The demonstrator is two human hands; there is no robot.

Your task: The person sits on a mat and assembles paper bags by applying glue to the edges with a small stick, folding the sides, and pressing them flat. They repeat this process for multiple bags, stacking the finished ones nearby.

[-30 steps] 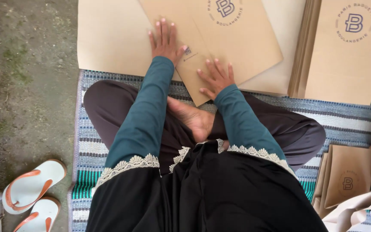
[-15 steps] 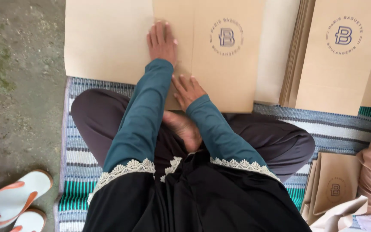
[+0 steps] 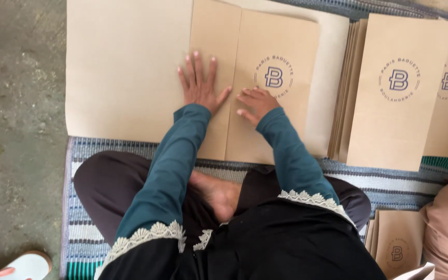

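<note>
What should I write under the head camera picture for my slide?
Both hands, left hand flat and right hand beside it, press a folded brown paper bag on a big paper sheet.

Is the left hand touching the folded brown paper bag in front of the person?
Touching. The head view shows the left hand lying flat, fingers spread, on the folded paper bag, with no gap visible under the palm.
</note>
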